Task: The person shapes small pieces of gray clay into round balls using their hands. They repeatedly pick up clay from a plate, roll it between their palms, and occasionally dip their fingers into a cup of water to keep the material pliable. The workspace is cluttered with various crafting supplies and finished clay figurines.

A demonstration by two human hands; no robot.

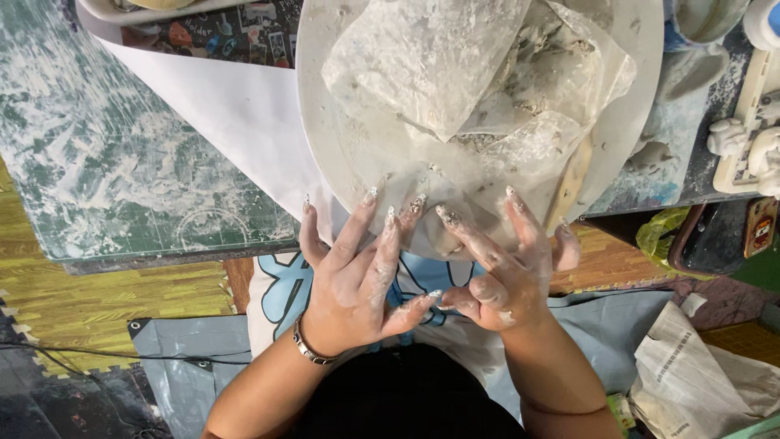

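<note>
Clay-smeared fingers of the left hand (351, 280) and right hand (505, 276) lay spread open, gripping nothing, on the near rim of the round pale clay-dusted board (318, 122), below its crumpled plastic-wrapped grey clay lump (455, 61).

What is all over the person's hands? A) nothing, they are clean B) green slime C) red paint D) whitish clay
D: the left hand and right hand are smeared with pale, whitish clay, like the lump wrapped in plastic on the round board.
</note>
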